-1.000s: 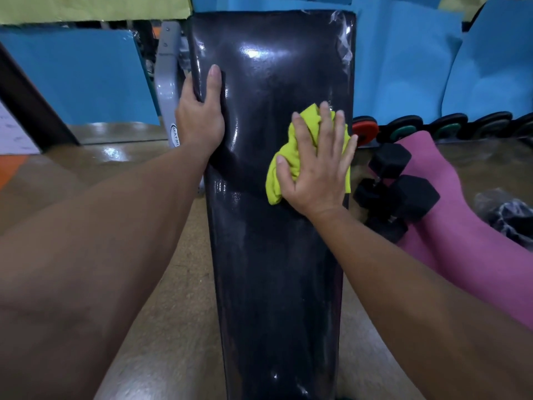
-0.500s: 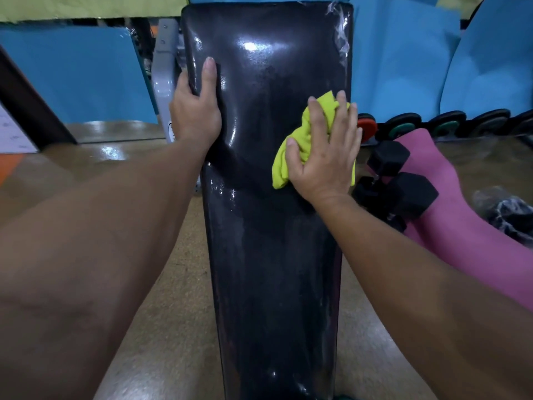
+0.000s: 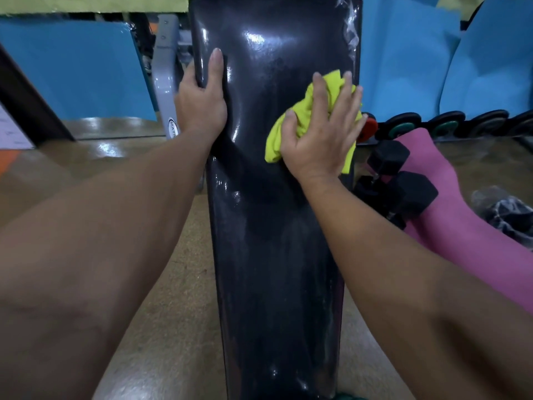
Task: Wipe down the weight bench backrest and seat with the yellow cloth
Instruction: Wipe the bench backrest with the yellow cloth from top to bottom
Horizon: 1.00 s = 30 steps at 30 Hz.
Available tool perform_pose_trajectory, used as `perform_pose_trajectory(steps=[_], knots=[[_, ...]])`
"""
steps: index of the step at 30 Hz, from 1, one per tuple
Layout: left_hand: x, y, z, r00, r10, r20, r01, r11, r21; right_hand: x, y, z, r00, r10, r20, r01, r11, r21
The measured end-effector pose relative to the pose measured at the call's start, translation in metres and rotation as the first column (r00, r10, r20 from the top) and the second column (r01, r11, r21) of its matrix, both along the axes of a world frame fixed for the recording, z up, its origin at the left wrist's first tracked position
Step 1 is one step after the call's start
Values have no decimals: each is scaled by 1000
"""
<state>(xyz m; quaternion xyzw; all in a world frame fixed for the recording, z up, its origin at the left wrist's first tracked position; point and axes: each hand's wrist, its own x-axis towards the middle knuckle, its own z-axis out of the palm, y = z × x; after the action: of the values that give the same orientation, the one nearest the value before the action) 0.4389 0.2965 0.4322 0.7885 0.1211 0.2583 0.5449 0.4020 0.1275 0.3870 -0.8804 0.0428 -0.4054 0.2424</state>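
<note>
Yellow cloth (image 3: 302, 122), half-hidden under flat right hand (image 3: 320, 134); left hand (image 3: 202, 102) grips backrest (image 3: 277, 226) edge.

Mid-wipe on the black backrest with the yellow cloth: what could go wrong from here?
1. The bunched yellow cloth under the right hand sits at the right edge of the glossy black padded backrest; it may slide off toward the black hex dumbbells.
2. The left hand covers the left edge, so that strip might go unwiped.
</note>
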Motion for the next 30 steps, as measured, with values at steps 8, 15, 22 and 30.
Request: perform_pose_trajectory(steps=[8,15,22,30], knots=[[2,1,-1,1000,-4,-4,4,1000,-2,0,-12,-5,999,24,38,-22,998,-52],[5,2,-3,1000,-6,14,7,1000,-23,-18,12,-21,991,126,33,-115,965,-236],[5,1,-4,1000,5,-1,-6,1000,-11,-3,-8,-6,1000,-17,-3,17,999,-33],[1,1,-2,1000,-2,15,3,1000,-6,-19,-17,-31,998,61,22,-57,986,-156]])
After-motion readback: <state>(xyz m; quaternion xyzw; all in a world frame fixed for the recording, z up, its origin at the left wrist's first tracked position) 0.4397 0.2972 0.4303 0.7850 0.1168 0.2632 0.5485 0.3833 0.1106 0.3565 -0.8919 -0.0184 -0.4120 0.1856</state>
